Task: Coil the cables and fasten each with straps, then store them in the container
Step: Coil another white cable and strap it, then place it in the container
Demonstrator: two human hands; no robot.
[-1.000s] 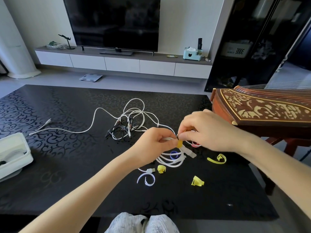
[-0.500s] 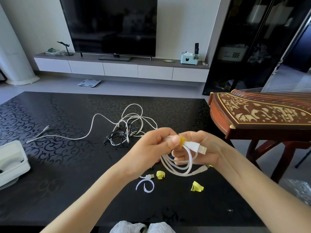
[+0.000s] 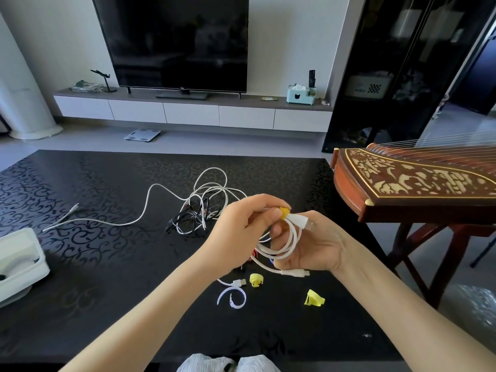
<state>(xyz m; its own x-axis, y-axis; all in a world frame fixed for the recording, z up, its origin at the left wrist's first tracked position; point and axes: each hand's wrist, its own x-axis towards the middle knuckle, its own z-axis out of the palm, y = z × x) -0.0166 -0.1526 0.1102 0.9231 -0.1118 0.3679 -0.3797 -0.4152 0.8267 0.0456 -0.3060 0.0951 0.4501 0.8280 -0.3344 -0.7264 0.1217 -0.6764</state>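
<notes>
A coiled white cable (image 3: 285, 244) with a yellow strap (image 3: 284, 211) round it hangs above the black table (image 3: 94, 264). My left hand (image 3: 241, 232) pinches the coil at the strap. My right hand (image 3: 314, 248) lies palm up under the coil, fingers curled round its loops. A tangle of white and black cables (image 3: 200, 208) lies on the table behind my hands. Loose straps lie below them: two yellow ones (image 3: 255, 280) (image 3: 314, 299) and a white one (image 3: 232, 298). The white container (image 3: 18, 264) stands at the left edge.
A carved wooden zither (image 3: 413, 183) on a stand juts over the table's right side. A long white cable end (image 3: 72, 210) trails left from the tangle. A TV and low cabinet stand across the room.
Both hands lifted the strapped coil off the table and towards me. My right hand turned palm up beneath it, and the USB plug now sticks out to the right.
</notes>
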